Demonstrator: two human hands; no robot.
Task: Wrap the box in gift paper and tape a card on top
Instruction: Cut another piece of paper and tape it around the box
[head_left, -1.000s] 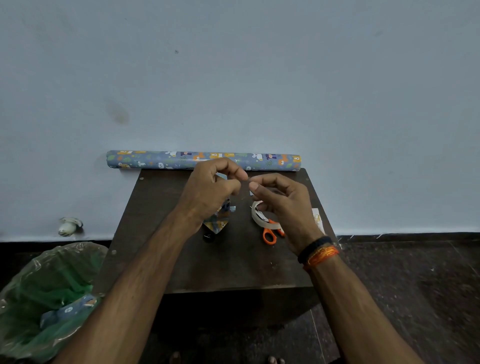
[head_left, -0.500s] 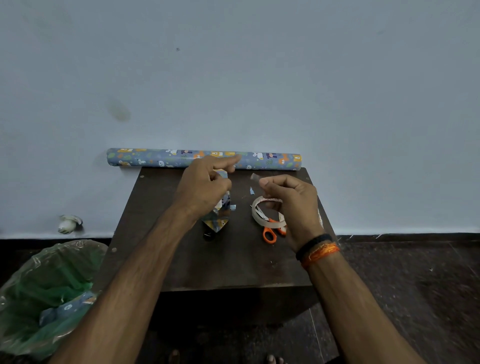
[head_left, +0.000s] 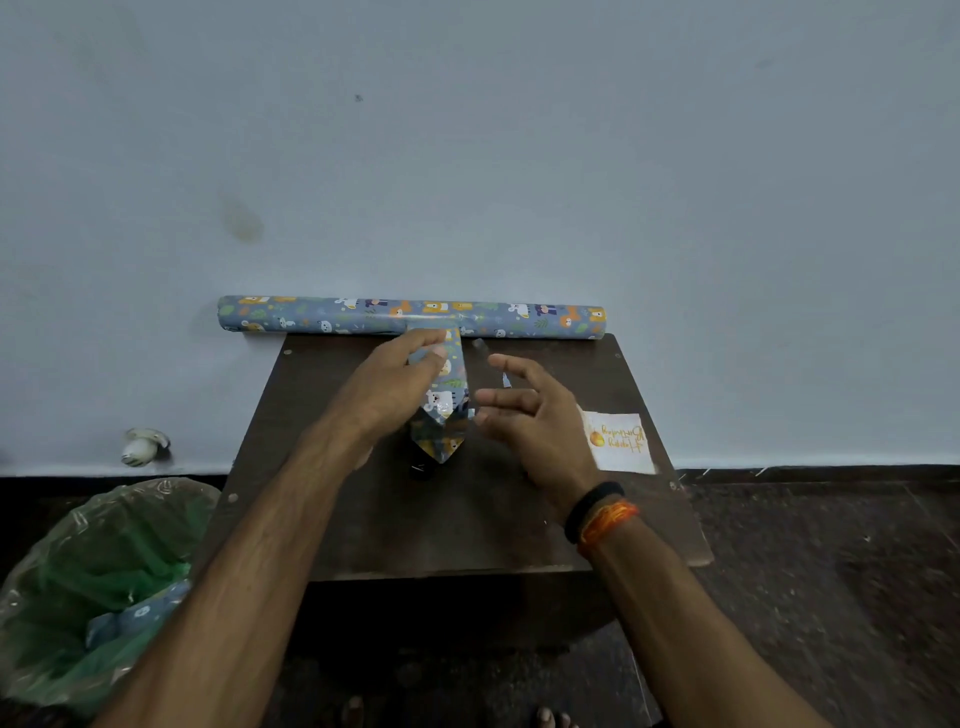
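The box (head_left: 448, 410), wrapped in blue animal-print paper, lies in the middle of the dark table (head_left: 467, 525), with a pointed paper flap at its near end. My left hand (head_left: 389, 389) rests on the box's left side and far top with fairly straight fingers. My right hand (head_left: 530, 415) hovers open just right of the box, its fingers spread and pointing at it. A small clear bit, perhaps tape (head_left: 478, 343), shows near its index fingertip. The white card (head_left: 621, 441) with orange print lies flat at the table's right edge.
The gift paper roll (head_left: 410, 317) lies along the wall at the table's back edge. A bin lined with a green bag (head_left: 104, 571) holds paper scraps at the lower left. A small white object (head_left: 141, 447) sits on the floor by the wall.
Both hands dropped from pinching a tape strip in the air. The left now lies on the box and the right has opened, uncovering the card and hiding the tape roll and scissors.
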